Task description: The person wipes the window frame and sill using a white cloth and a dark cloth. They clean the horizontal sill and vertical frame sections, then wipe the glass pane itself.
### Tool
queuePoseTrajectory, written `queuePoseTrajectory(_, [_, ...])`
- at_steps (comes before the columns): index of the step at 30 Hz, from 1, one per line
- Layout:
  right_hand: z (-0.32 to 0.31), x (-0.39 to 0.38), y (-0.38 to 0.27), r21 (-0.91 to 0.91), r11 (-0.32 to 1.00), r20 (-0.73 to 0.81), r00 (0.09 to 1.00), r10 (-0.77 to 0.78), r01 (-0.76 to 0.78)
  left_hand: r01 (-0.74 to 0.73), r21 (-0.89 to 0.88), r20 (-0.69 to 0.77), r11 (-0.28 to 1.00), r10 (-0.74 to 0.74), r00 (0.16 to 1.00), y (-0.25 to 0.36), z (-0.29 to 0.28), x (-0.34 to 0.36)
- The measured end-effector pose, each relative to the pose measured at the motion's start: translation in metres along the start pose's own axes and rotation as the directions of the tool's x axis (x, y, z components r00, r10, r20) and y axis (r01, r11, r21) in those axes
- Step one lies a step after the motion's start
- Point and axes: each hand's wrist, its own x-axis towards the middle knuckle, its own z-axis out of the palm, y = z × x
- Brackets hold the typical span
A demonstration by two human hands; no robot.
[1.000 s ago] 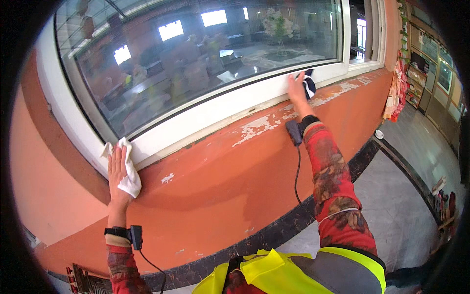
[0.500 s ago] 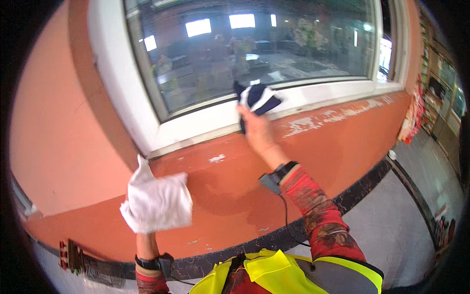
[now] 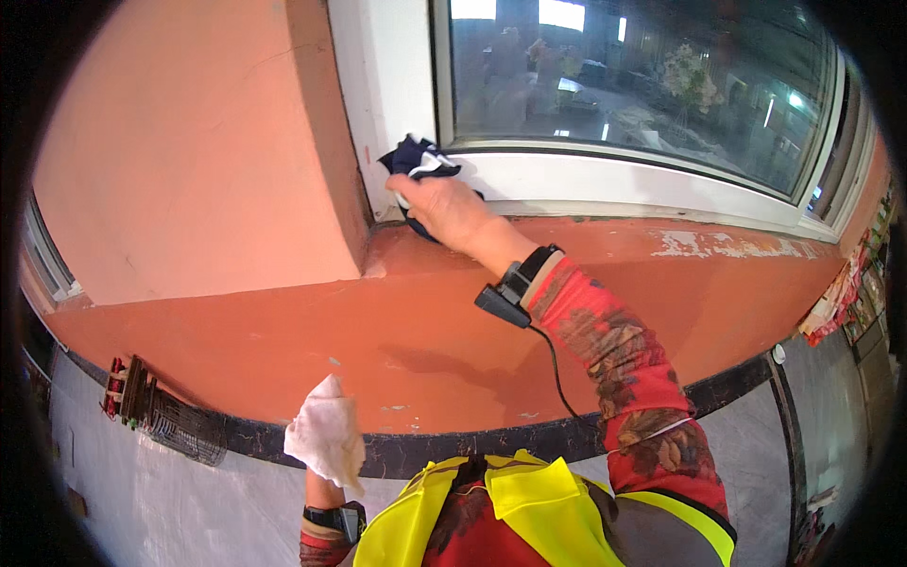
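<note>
My right hand (image 3: 455, 215) is closed on a bunched dark navy and white cloth (image 3: 422, 159). That cloth rests against the lower left corner of the white window frame (image 3: 567, 184), beside the dark glass pane (image 3: 642, 85). Lower down, a white cloth (image 3: 326, 432) drapes over my left hand and hides its fingers. The left hand is raised in front of the orange wall, apart from the window; its wrist shows below the cloth. Both wrists wear dark straps with small devices.
Below the frame runs an orange sill (image 3: 567, 246) with peeling paint at the right. A pink-orange wall (image 3: 189, 151) juts out at the left. A wire rack (image 3: 184, 425) stands on the grey floor at the lower left. Red and white packaging (image 3: 836, 300) hangs at the far right.
My right hand has slid the navy and white cloth leftward along the frame to its corner. The left hand with the white cloth has dropped lower. The view has shifted left.
</note>
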Motion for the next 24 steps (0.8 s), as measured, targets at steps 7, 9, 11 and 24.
queuePoseTrajectory(7, [-0.072, 0.011, 0.016, -0.301, 0.953, -0.499, 0.858, -0.119, -0.043, -0.008, -0.013, -0.062, 1.000, 0.008, 0.998, -0.009, -0.044, -0.033])
queuePoseTrajectory(9, [-0.095, 0.044, 0.018, -0.317, 0.946, -0.458, 0.884, -0.097, -0.061, -0.001, -0.001, -0.086, 1.000, 0.001, 0.996, -0.011, -0.055, -0.048])
queuePoseTrajectory(11, [-0.109, 0.075, 0.016, -0.344, 0.913, -0.501, 0.780, -0.375, 0.218, 0.007, 0.007, -0.114, 1.000, -0.006, 0.993, -0.015, -0.064, -0.063])
queuePoseTrajectory(24, [-0.035, 0.040, 0.000, -0.569, 0.622, 0.170, 0.817, -0.551, 0.538, 0.016, 0.009, -0.185, 1.000, -0.014, 0.983, -0.028, -0.094, -0.089])
